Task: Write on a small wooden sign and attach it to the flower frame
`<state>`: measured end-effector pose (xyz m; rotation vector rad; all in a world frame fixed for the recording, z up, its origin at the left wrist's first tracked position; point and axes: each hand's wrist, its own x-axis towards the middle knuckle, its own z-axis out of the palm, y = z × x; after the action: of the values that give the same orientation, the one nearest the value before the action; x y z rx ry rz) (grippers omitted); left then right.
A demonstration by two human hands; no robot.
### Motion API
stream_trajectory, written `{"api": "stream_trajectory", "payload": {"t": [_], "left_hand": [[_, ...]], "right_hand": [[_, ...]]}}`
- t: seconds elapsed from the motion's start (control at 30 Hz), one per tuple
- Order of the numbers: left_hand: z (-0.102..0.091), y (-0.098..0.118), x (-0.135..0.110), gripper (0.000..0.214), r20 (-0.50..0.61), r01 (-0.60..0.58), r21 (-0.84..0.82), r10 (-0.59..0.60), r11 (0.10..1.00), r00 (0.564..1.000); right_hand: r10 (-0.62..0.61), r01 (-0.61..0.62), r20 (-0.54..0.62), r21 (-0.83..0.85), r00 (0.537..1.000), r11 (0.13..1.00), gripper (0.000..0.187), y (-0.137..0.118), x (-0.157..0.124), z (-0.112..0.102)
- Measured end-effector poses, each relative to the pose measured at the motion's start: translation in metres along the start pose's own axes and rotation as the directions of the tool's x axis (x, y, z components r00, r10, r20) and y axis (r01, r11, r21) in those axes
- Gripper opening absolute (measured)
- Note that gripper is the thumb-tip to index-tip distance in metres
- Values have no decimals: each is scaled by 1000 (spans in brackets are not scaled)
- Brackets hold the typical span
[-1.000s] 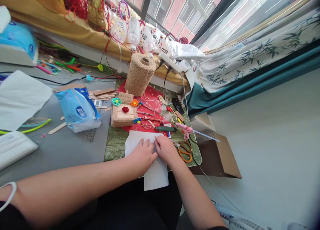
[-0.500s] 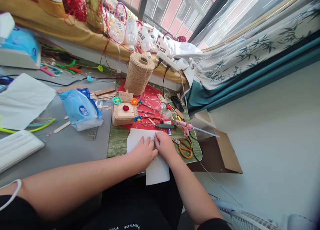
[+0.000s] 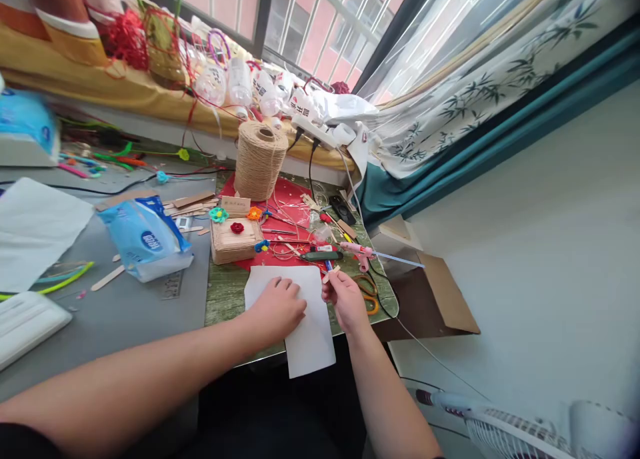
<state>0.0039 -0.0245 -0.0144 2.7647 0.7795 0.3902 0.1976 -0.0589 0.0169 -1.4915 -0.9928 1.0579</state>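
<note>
My left hand point(image 3: 279, 310) lies on a sheet of white paper point(image 3: 307, 342), its fingers a little bent and pressing on the sheet. The paper hangs over the table's front edge. Between the thumb and fingers of my right hand point(image 3: 347, 300) is a small piece of wooden stick point(image 3: 331, 275), held up just off the paper's right side. Behind the paper stands a small stick-built box point(image 3: 235, 246) with a dark red flower point(image 3: 237, 228) on top. Scissors with orange handles point(image 3: 369, 292) lie beside my right hand, partly covered by it.
A pink glue gun point(image 3: 359, 251) and a green cutter point(image 3: 321, 255) lie behind my right hand. A large twine spool point(image 3: 260, 162) stands farther back. At left are a blue wipes pack point(image 3: 147, 239) and a loose stick point(image 3: 108, 278). A cardboard box point(image 3: 447, 292) sits beyond the table's right edge.
My right hand has lifted off the paper and moved right, turning so the wooden piece shows in its fingers. My left hand stays on the sheet. The view has shifted slightly.
</note>
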Motion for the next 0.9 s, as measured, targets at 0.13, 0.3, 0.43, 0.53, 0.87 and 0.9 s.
{"api": "stream_trajectory", "payload": {"t": [0.13,0.3,0.43,0.53,0.87,0.9], "left_hand": [[-9,-7,5,21,-69,23,-155,-34,988,997],[-10,-14,10,32,-245,20,-542,-181,840,953],[-8,-18,11,20,-331,-80,-576,-142,814,933],[-8,-17,11,19,-328,-100,-645,-156,758,932],[-24,-18,13,25,-244,26,-673,-255,740,936],[-23,-19,13,27,-271,-42,-575,-142,817,952]], "right_hand": [[34,-34,6,104,999,994,41,5,-9,4],[14,-19,53,89,998,996,39,10,-19,11],[-14,8,123,46,992,999,40,6,-23,14],[-89,105,192,-71,977,992,39,-5,-25,7],[-286,328,183,-274,941,904,34,-11,-17,-19],[-295,324,137,-311,946,894,31,-5,-14,-16]]}}
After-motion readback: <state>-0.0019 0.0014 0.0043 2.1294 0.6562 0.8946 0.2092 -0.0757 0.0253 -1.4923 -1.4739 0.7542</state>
